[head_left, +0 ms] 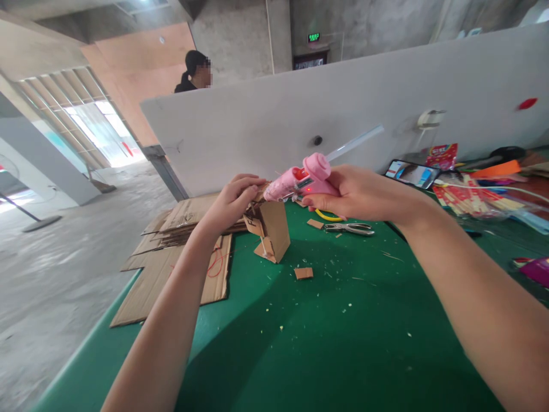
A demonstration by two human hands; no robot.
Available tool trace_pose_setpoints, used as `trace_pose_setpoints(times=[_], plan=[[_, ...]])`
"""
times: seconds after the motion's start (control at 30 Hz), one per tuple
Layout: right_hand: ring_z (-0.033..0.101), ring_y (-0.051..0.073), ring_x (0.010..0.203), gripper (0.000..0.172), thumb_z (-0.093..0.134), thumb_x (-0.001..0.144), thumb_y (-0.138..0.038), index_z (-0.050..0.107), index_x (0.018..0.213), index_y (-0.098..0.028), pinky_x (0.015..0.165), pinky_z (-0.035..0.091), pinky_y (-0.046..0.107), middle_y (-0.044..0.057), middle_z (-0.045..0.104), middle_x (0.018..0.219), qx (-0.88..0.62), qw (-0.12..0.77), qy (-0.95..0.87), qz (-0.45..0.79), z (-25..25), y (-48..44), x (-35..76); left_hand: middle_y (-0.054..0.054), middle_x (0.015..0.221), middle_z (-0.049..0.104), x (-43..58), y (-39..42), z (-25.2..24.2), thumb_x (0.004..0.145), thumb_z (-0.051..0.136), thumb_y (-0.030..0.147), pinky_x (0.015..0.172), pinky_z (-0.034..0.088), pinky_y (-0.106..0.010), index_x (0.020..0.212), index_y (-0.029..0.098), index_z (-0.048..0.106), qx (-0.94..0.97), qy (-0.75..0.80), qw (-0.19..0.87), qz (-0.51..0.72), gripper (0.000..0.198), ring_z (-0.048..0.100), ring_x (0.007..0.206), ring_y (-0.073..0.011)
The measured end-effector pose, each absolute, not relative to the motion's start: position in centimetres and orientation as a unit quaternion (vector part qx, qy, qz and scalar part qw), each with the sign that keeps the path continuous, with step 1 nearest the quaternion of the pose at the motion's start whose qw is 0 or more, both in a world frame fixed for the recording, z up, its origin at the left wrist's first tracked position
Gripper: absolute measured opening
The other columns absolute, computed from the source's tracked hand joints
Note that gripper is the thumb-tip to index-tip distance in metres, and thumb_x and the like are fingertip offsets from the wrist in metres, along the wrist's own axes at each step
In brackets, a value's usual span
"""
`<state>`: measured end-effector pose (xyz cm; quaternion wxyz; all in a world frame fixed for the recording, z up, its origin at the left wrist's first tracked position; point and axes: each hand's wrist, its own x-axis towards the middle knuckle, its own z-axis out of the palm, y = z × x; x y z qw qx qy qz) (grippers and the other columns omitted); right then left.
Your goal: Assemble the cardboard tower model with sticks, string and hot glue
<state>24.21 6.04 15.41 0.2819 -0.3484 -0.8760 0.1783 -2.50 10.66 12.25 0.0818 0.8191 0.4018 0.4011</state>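
Note:
My right hand (355,191) is wrapped round the handle of a pink hot glue gun (300,177). A clear glue stick (355,143) juts from its back end, and its nozzle points left at the top of a small cardboard structure (277,229). That structure stands upright on the green table. My left hand (234,200) rests on its upper left edge, with fingers bent over the top; the fingertips are partly hidden near the nozzle. A small cardboard scrap (303,273) lies in front of the structure.
Flat cardboard sheets (171,286) are stacked at the table's left edge. Metal pliers (349,229) lie behind the structure. A phone (410,173) and bagged sticks (472,197) sit at the right. A pale partition (257,126) closes the back, with a person (193,71) behind it.

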Motion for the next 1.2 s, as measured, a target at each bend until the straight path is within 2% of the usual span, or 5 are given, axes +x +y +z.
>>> trace_pose_setpoints(times=[0.17, 0.5, 0.7, 1.0, 1.2], plan=[[0.046, 0.014, 0.061, 0.031, 0.054, 0.089, -0.048, 0.058, 0.080, -0.020, 0.057, 0.035, 0.029, -0.001, 0.055, 0.068, -0.358, 0.273, -0.880, 0.152, 15.5, 6.1, 24.2, -0.014, 0.126, 0.064, -2.5, 10.7, 12.2, 0.089, 0.044, 0.031, 0.110, 0.041, -0.041, 0.108, 0.014, 0.071, 0.817, 0.404, 0.079, 0.403, 0.037, 0.057, 0.121, -0.0248], [0.053, 0.018, 0.073, 0.029, 0.053, 0.090, -0.049, 0.064, 0.096, -0.023, 0.065, 0.038, 0.031, 0.001, 0.063, 0.083, -0.327, 0.268, -0.892, 0.156, 16.0, 5.3, 24.1, -0.013, 0.126, 0.064, -2.6, 10.8, 12.1, 0.090, 0.046, 0.033, 0.109, 0.041, -0.041, 0.109, 0.016, 0.071, 0.814, 0.404, 0.087, 0.408, 0.037, 0.058, 0.121, -0.0248], [0.047, 0.016, 0.063, 0.024, 0.052, 0.091, -0.045, 0.058, 0.085, -0.023, 0.059, 0.034, 0.031, -0.001, 0.051, 0.067, -0.365, 0.265, -0.881, 0.142, 16.1, 5.1, 24.4, -0.013, 0.125, 0.065, -2.8, 10.8, 12.0, 0.092, 0.045, 0.034, 0.109, 0.042, -0.042, 0.111, 0.016, 0.071, 0.816, 0.403, 0.081, 0.407, 0.037, 0.058, 0.120, -0.0249], [0.040, 0.013, 0.055, 0.036, 0.050, 0.092, -0.050, 0.045, 0.070, -0.022, 0.054, 0.030, 0.030, -0.003, 0.043, 0.059, -0.390, 0.251, -0.877, 0.126, 15.8, 5.6, 24.1, -0.011, 0.117, 0.068, -2.8, 11.1, 11.4, 0.099, 0.039, 0.047, 0.102, 0.046, -0.038, 0.114, 0.018, 0.065, 0.804, 0.403, 0.061, 0.433, 0.042, 0.061, 0.114, -0.0225], [0.043, 0.013, 0.055, 0.037, 0.050, 0.092, -0.052, 0.047, 0.071, -0.022, 0.053, 0.031, 0.031, -0.003, 0.046, 0.058, -0.399, 0.252, -0.872, 0.133, 15.7, 5.9, 24.4, -0.012, 0.126, 0.065, -3.4, 10.8, 11.8, 0.097, 0.037, 0.053, 0.112, 0.039, -0.039, 0.111, 0.017, 0.070, 0.821, 0.372, 0.087, 0.424, 0.050, 0.057, 0.124, -0.0251]])
